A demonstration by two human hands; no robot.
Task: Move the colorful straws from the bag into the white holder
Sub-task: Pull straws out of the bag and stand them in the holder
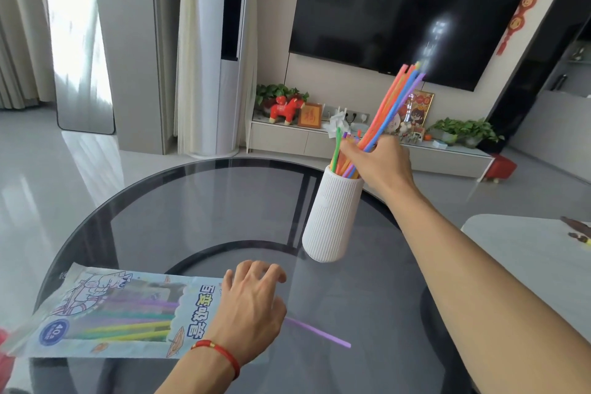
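My right hand [379, 158] grips a bundle of colorful straws [391, 105] at the mouth of the white holder [332, 217], their lower ends already inside its rim, their long axis leaning up and away from me to the right of the holder. Nearer me and left of the holder, my left hand [252, 307] rests on the bag's [108, 310] open end, fingers loosely curled, holding nothing; more straws lie inside, and one purple straw [319, 333] pokes out from under that hand, pointing right.
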